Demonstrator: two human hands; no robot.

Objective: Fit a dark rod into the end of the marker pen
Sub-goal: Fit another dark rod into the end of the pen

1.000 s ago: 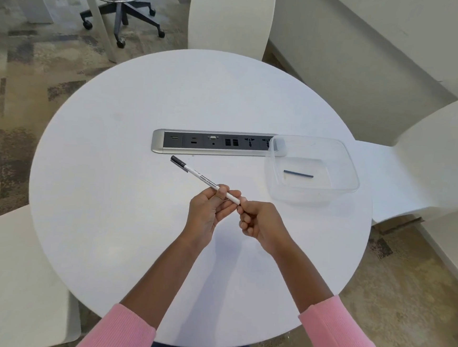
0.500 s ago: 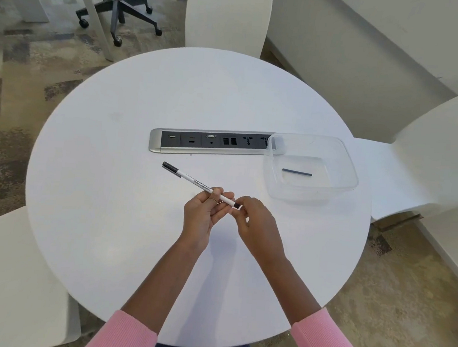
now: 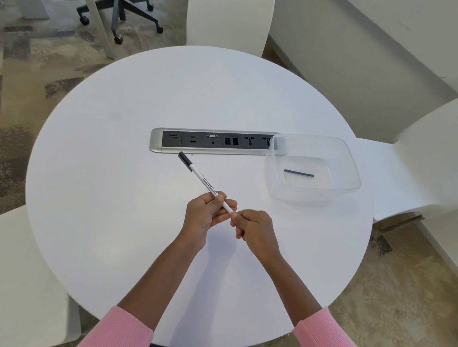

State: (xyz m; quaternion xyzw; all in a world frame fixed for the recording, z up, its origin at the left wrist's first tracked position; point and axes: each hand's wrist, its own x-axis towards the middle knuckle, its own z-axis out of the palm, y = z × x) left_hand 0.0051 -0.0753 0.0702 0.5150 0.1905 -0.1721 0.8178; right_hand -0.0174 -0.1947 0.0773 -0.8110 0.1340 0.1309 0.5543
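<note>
Right hand [image 3: 253, 230] hides marker pen [image 3: 207, 186] near end; rod there unseen.

White chairs [image 3: 229, 14] ring a round white table [image 3: 111, 191] on mottled carpet [image 3: 17, 61] beside a pale wall [image 3: 369, 47].

A single wide-angle view looks forward and steeply down from the person's head onto the round white table [image 3: 111, 191]. The table fills mid-frame at arm's reach. Beyond its far edge stand chairs [image 3: 229, 14].

rod [image 3: 299, 173] in tub [image 3: 355, 171], right of pen [image 3: 203, 183]
</note>
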